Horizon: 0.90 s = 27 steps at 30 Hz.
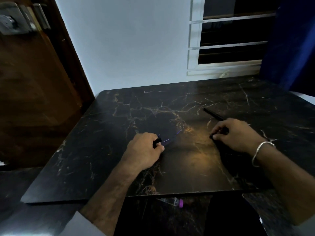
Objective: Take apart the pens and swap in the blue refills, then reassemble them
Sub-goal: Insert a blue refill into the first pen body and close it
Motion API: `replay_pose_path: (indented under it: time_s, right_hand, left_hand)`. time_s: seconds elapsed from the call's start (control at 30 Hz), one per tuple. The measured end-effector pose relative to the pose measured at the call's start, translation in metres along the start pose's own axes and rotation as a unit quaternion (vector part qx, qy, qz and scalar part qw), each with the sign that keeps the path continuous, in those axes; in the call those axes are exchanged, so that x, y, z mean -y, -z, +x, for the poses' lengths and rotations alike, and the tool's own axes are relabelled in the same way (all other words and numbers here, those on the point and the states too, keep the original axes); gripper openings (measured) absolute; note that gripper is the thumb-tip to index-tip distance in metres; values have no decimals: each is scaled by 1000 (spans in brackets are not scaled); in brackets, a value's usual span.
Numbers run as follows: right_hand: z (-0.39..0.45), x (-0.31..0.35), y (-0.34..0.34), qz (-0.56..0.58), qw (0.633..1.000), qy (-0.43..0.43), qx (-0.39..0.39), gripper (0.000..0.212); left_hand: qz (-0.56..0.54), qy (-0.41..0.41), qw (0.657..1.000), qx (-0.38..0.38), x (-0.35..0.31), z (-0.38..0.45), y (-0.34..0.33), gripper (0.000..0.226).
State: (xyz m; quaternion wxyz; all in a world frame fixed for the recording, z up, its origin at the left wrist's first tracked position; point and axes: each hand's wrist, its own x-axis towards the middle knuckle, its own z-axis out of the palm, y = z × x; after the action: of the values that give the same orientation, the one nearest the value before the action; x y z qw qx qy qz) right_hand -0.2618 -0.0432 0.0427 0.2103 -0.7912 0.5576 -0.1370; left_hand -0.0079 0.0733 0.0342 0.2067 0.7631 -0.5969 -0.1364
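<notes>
A: What is the left hand (144, 147) doing on the black marble table (105, 133)?

B: It rests on the tabletop with its fingers curled shut around a short black pen piece (157, 142). From that grip a thin blue refill (170, 138) runs out toward the table's far side, its tip near the middle of the table. The picture is dim, so I cannot tell whether the refill lies on the surface or just above it.

A: And the right hand (237, 133)?

B: Closed too, thumb and fingertips pinched on the end of a black pen barrel (219, 133), toward the table's right side. A silver bangle (260, 150) sits on that wrist.

A: Anything else on the table?

B: One more black pen (213, 114) lies flat just beyond the right hand, angled toward the table's far edge and apart from the left hand.
</notes>
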Motion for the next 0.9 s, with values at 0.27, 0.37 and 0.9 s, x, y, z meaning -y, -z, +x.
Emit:
replay_pose_path:
  time_s: [0.27, 0.37, 0.9]
  right_hand:
    - [-15, 31, -7, 110, 992, 47, -47, 20]
    - [-25, 56, -30, 362, 932, 28, 13, 22]
    - [-38, 62, -4, 575, 810, 59, -104, 17]
  left_hand:
    - [27, -43, 998, -36, -6, -3, -1, 18]
    - [22, -84, 994, -62, -16, -7, 3, 16]
    - [-142, -138, 978, -72, -27, -15, 7, 21]
